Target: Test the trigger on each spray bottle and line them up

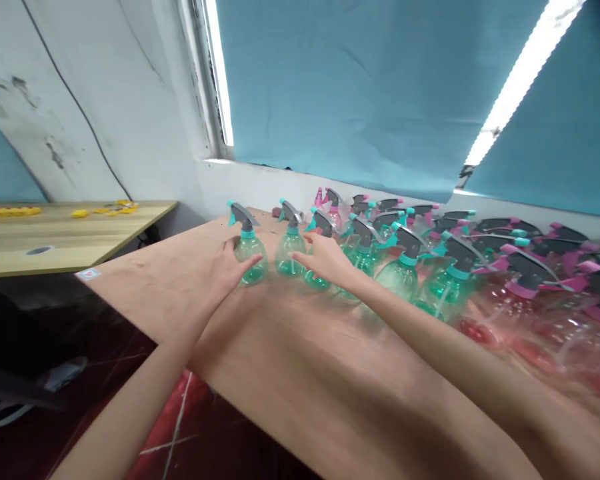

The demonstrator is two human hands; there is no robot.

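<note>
My left hand point(229, 267) curls round the left side of a green spray bottle point(251, 270), its thumb across the front and its fingers partly hidden behind. That bottle stands upright on the table and has a grey and turquoise trigger head. Just to its right is a second green spray bottle point(286, 257). My right hand point(329, 259) is at this second bottle's right side, thumb and fingers apart, the thumb tip overlapping its edge. Behind and below my right hand is a third green spray bottle point(317, 280), partly covered by it.
Several more green bottles point(397, 277) and pink bottles point(517, 293) crowd the right and back of the brown table point(280, 360). A wooden desk point(115, 233) with yellow pieces point(115, 208) is at the left. Blue sheeting point(340, 93) covers the window. A shoe point(65, 375) shows on the floor.
</note>
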